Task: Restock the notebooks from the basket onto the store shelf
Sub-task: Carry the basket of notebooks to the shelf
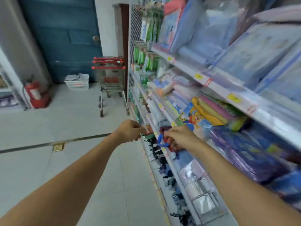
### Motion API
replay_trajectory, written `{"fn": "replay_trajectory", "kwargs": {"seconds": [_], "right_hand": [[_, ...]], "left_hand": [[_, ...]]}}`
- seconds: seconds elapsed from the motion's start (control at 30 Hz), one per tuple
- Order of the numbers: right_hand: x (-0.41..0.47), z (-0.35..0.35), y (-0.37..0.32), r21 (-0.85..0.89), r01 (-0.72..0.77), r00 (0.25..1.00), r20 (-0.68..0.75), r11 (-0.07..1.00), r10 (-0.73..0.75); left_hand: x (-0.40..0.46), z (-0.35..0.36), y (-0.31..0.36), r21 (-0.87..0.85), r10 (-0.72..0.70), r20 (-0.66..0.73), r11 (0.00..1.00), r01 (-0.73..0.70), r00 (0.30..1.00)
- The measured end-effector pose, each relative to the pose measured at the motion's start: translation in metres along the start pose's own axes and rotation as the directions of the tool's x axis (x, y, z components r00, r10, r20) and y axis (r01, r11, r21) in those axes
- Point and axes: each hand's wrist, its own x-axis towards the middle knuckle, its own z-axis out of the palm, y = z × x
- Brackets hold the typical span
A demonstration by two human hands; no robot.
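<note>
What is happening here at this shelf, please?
A person stands beside a store shelf and reaches toward its lower rows with both hands. The left hand pinches a small packet at the shelf edge. The right hand grips small red and blue items; the blur hides what they are. Notebooks lie on the row above. No basket shows near the hands.

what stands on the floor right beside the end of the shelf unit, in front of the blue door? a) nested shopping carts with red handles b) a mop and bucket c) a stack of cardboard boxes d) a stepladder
a: nested shopping carts with red handles stand on the floor by the end of the shelf unit, with the blue door behind them.
</note>
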Motion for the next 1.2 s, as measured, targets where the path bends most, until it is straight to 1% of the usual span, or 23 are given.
{"fn": "replay_trajectory", "kwargs": {"seconds": [0.03,0.07,0.13,0.2,0.23,0.3,0.47,0.53,0.63,0.7,0.77,0.9,1.0,1.13,1.2], "right_hand": [[0.027,0.033,0.014,-0.036,-0.056,0.993,0.106,0.998,0.060],[0.050,0.064,0.017,-0.080,-0.100,0.980,0.163,0.992,0.112],[0.102,0.124,0.025,-0.158,-0.141,0.947,0.266,0.977,0.179],[0.153,0.173,0.014,-0.165,-0.158,0.924,0.323,0.974,0.205],[0.179,0.192,0.005,-0.155,-0.172,0.917,0.335,0.973,0.215],[0.224,0.219,-0.014,-0.173,-0.171,0.902,0.368,0.970,0.225],[0.336,0.260,-0.051,-0.278,-0.063,0.899,0.400,0.959,0.175],[0.388,0.272,-0.060,-0.307,-0.040,0.900,0.402,0.951,0.168],[0.477,0.293,-0.074,-0.375,0.010,0.875,0.452,0.927,0.174],[0.539,0.312,-0.090,-0.414,0.052,0.863,0.476,0.909,0.167],[0.600,0.336,-0.114,-0.432,0.090,0.858,0.491,0.897,0.150],[0.706,0.395,-0.183,-0.488,0.118,0.822,0.537,0.865,0.190],[0.793,0.453,-0.233,-0.519,0.136,0.811,0.548,0.844,0.206],[0.913,0.538,-0.291,-0.566,0.169,0.816,0.540,0.807,0.208],[0.966,0.574,-0.322,-0.561,0.134,0.825,0.519,0.817,0.222]], "left_hand": [[0.003,-0.009,-0.039,-0.005,-0.067,-0.002,0.998,0.067,0.998],[0.011,-0.018,-0.075,-0.020,-0.118,-0.016,0.993,0.118,0.993],[0.027,-0.040,-0.148,-0.004,-0.223,-0.033,0.975,0.223,0.974],[0.050,-0.066,-0.203,-0.041,-0.320,-0.037,0.947,0.318,0.947],[0.065,-0.081,-0.220,-0.073,-0.343,-0.042,0.938,0.340,0.938],[0.098,-0.109,-0.240,-0.095,-0.378,-0.038,0.923,0.373,0.925],[0.207,-0.155,-0.257,-0.146,-0.378,-0.059,0.919,0.367,0.924],[0.251,-0.170,-0.264,-0.133,-0.404,-0.043,0.909,0.395,0.914],[0.320,-0.194,-0.288,-0.077,-0.438,-0.022,0.897,0.435,0.899],[0.366,-0.219,-0.305,-0.055,-0.449,-0.053,0.893,0.446,0.892],[0.408,-0.253,-0.317,-0.084,-0.466,-0.102,0.884,0.459,0.879],[0.486,-0.337,-0.342,-0.129,-0.516,-0.147,0.856,0.501,0.844],[0.551,-0.405,-0.385,-0.122,-0.528,-0.174,0.849,0.514,0.831],[0.647,-0.493,-0.474,-0.218,-0.536,-0.199,0.840,0.497,0.820],[0.695,-0.537,-0.515,-0.277,-0.571,-0.174,0.810,0.517,0.802]]}}
